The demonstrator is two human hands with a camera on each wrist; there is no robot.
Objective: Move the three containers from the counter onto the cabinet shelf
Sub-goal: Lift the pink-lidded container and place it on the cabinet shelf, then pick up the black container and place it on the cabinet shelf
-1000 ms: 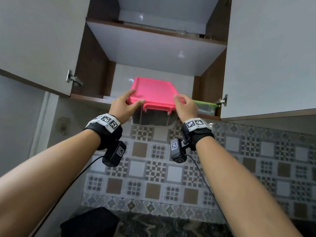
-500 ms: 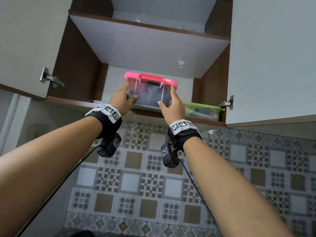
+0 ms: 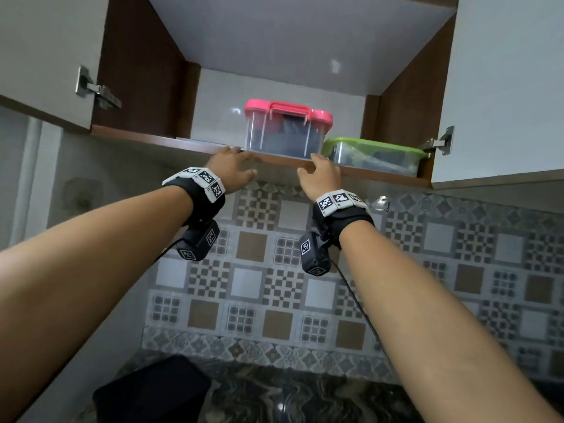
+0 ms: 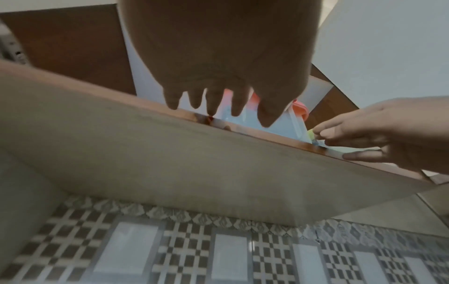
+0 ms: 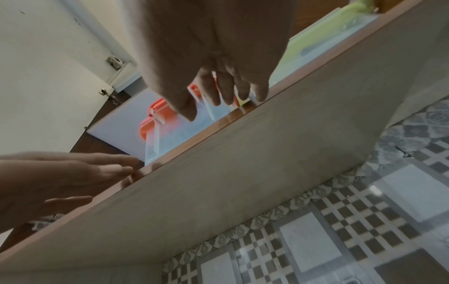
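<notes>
Both hands hold nothing: the left hand (image 3: pixel 232 168) and right hand (image 3: pixel 322 175) hover with loosely spread fingers at the front edge of the brown wooden cabinet shelf (image 3: pixel 152 138), apart from the clear plastic container with a pink latched lid (image 3: pixel 287 129). It stands on the shelf near that edge, just beside the green-lidded clear container (image 3: pixel 375 155), probably to keep space free. Only the head view shows a black object (image 3: pixel 152 389) below, while the wrist views show the fingertips off the box.

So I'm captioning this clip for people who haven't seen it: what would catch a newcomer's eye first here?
Most likely the pink-lidded container, standing near the front edge of the cabinet shelf with a lower green-lidded container close on its right. Next, the left hand and right hand, both open with fingers spread at the shelf's front edge, holding nothing. Behind them runs a patterned tile wall.
</notes>
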